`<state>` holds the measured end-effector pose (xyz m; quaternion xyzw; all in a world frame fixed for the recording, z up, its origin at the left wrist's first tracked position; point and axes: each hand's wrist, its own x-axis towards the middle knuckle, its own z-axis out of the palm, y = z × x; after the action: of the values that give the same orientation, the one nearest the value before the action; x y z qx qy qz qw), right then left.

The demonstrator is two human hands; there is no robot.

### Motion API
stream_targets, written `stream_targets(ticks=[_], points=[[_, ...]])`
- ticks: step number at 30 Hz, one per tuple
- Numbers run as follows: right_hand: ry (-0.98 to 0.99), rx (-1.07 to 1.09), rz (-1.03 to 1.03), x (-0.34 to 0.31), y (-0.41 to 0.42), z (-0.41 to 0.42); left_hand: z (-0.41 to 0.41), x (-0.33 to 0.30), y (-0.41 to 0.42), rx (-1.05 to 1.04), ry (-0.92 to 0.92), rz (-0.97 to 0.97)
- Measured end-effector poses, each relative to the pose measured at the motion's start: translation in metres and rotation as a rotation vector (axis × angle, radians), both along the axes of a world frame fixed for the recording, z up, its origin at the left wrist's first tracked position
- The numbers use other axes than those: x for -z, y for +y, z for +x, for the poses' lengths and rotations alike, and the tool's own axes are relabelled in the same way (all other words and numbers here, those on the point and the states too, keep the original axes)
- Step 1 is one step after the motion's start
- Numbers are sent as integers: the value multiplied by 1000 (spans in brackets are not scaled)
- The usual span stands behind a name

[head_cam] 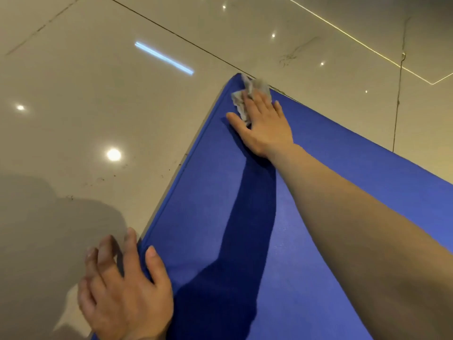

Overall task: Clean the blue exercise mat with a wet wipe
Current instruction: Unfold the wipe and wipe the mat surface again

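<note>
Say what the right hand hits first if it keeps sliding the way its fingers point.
Right hand points at the mat's far corner, wipe under its fingers. Past that corner, probably only bare tile floor.

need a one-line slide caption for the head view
Right hand presses a crumpled wet wipe onto the blue exercise mat's far corner; left hand rests at its edge.

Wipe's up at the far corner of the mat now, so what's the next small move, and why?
Probably draw the right hand back toward the body, keeping the wet wipe pressed flat under its fingers. The wipe sits at the far corner of the blue mat, with the long stretch nearer the body lying behind it. The left hand rests at the mat's near left edge, on mat and floor, apparently steadying it.
</note>
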<state>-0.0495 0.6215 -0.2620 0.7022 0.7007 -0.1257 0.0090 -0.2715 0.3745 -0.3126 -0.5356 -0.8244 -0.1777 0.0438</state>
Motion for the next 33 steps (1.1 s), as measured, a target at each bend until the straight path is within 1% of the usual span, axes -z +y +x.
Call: stream_targets(ticks=[2, 4, 7, 8, 9, 11, 13, 15, 17, 18, 19, 22, 23, 24, 27, 31, 33], points=[[-29, 218, -3, -1, -25, 43, 2, -7, 2, -8, -49, 20], [-43, 424, -65, -3, -44, 65, 2, -9, 5, -3, -61, -8], [54, 575, -99, -7, -27, 46, 2, -14, 6, -14, -94, -36], [83, 569, -102, -9, -13, 32, 3, -15, 5, -18, -99, -44], [94, 513, -97, -9, -1, 15, 3, -16, 5, -18, -103, -48], [96, 324, -78, -6, 11, -24, 0, -15, 7, -9, -107, -66], [93, 164, -56, 0, 3, -58, -2, -16, 10, -14, -111, -114], [102, 76, -52, 1, -16, -65, 1, -21, 10, -37, -146, -151], [78, -7, -65, -1, -29, -40, 4, -28, 9, -53, -195, -161], [53, -7, -73, -3, -31, -20, 5, -29, 9, -53, -208, -162], [48, 64, -83, -6, -32, 4, 6, -29, 9, -55, -209, -166], [47, 512, -129, -13, -42, 71, 5, -27, 8, -57, -181, -168], [25, 599, -145, -14, -45, 82, 5, -27, 7, -48, -176, -159], [12, 636, -158, -13, -45, 85, 5, -27, 7, -43, -180, -158], [28, 588, -148, -12, -34, 48, 5, -26, 7, -53, -184, -182], [139, 350, -94, -8, -25, -31, 7, -25, 7, -60, -188, -156], [136, 201, -62, -3, -34, -64, 8, -25, 8, -58, -166, -158]])
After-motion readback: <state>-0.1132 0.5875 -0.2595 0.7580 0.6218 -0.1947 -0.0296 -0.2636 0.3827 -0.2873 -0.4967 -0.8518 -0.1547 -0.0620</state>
